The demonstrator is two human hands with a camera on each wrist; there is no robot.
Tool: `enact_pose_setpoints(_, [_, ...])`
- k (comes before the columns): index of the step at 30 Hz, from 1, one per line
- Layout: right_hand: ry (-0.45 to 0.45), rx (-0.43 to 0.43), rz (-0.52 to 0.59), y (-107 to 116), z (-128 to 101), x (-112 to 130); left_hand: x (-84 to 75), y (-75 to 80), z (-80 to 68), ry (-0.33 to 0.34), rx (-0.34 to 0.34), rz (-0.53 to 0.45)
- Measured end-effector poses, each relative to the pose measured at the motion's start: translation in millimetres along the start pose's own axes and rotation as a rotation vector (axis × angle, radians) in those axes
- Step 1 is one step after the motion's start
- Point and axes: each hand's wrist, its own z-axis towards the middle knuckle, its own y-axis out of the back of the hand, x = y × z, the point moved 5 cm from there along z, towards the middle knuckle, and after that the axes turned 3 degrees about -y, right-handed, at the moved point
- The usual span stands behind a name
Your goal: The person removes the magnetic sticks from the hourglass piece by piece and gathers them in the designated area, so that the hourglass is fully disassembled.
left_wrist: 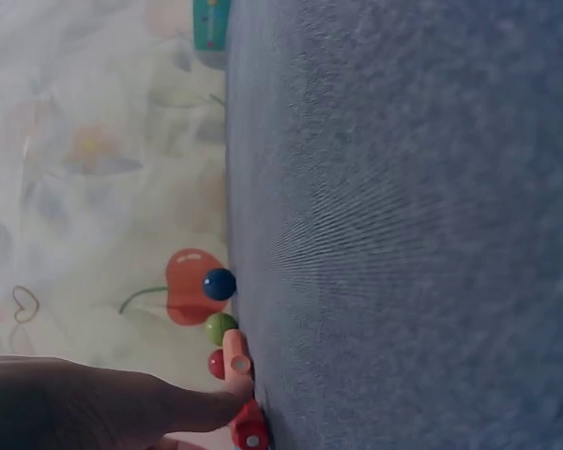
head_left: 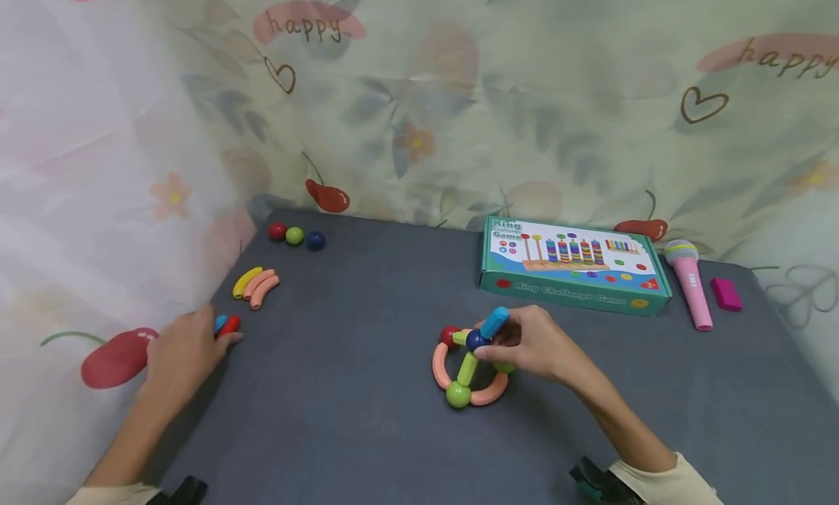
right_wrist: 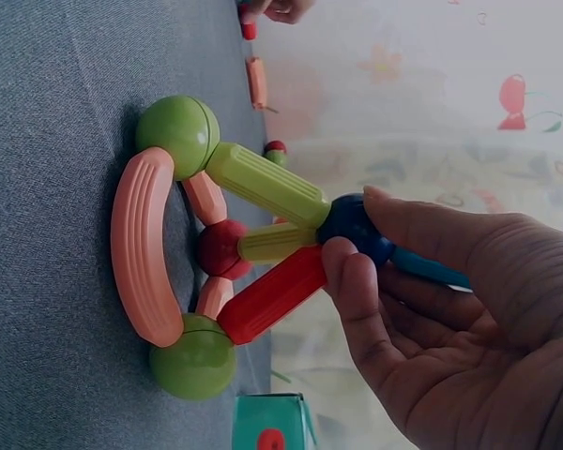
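Right wrist view, right hand: thumb and finger pinch the dark blue ball.
Ball-and-stick frame: right of centre; we'd best steady its top lightly, lest joints slip.
Left hand: at the red stick, left edge; grip, we cannot tell.
Curved sticks: just farther; we should avoid nudging them.

- Left forearm angles forward and inward from the lower left.
- Left hand is low, its back toward the head camera; its thumb is extended inward and most other digits are hidden.
- Right forearm slants forward and inward from the lower right.
- Right hand pinches with its fingers bent.
- The hands are well apart.
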Motion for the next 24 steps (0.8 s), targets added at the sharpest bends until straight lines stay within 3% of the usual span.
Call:
enact_pose_setpoints(3, [-0.007, -0.009, 0.001, 2, -2, -1, 1.6, 0.8, 3.4, 0.028, -0.013, 0.004])
enact_pose_setpoints(11, [-0.01, -0.016, -0.018, 4, -3, 0, 8.6, -2.7, 13.7, 0.037, 0.075, -0.079])
enact_pose_setpoints(18, [-0.002, -0.012, -0.033, 0, 0, 0, 13.0, 0.8, 8.5, 0.08, 0.089, -0.049])
enact_pose_setpoints(21, [0.003, -0.018, -0.041, 0, 0, -1, 1.1, 7.6, 9.4, 0.055, 0.022, -0.004])
enact_pose_setpoints(24, [0.013, -0.017, -0.041, -1, 0, -2, -31.7, 22.1, 9.8, -0.047, -0.139, 0.023])
